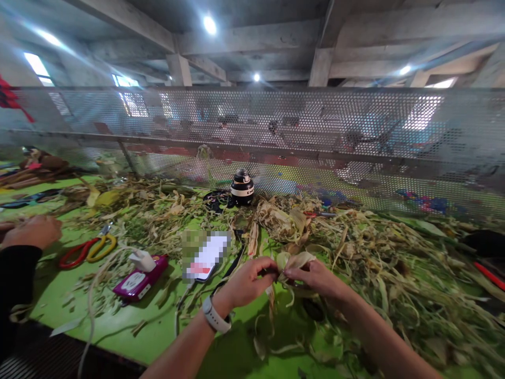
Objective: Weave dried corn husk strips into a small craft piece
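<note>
My left hand (248, 282), with a white watch on its wrist, and my right hand (315, 278) meet over the green table (118, 326). Both pinch the same pale dried corn husk (295, 260), fingers closed on it from either side. Heaps of dried husk strips (379, 273) lie all around and beyond my hands. A phone with a blurred screen (207, 256) lies just left of my left hand.
A magenta power bank with a white plug (141, 276) and red-and-yellow scissors (89, 249) lie at the left. Another person's hand and dark sleeve (29, 234) rest at the far left. A black-and-white jar (242, 187) stands by the perforated metal fence (276, 137).
</note>
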